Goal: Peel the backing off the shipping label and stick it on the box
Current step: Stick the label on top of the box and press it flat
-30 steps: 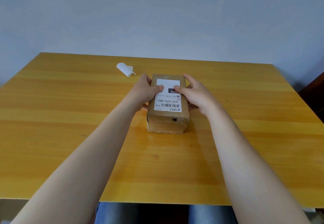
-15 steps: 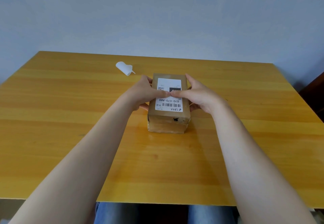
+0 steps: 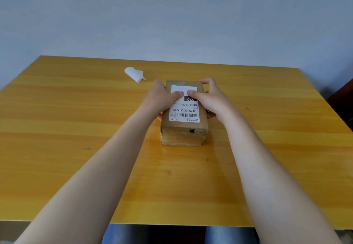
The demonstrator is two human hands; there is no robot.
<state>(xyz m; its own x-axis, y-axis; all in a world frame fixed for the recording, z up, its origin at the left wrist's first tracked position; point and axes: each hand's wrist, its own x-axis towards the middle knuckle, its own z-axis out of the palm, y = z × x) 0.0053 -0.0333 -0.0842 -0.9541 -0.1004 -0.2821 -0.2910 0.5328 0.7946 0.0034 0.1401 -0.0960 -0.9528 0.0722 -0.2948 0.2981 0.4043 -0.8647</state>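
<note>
Cardboard box [image 3: 183, 129] sits mid-table [image 3: 76, 148], long side running away from the person; label [image 3: 183, 112] lies flat on its top, print facing away, corners look down as far as visible; curled white backing [image 3: 134, 74] lies discarded on the wood, up-left and apart from the box; so peel looks done, stick looks done, only the smoothing press seems left. Left hand [image 3: 159, 98] and right hand [image 3: 212, 98] both cup the box sides, fingers wrapped round, thumbs pressed on the label's far half and nearly touching each other; neither hand pinches anything loose. Label edges sit inside the box top with a brown margin all round; near end uncovered. Table bare around the box; plenty of room every side; box well in from every table edge.
</note>
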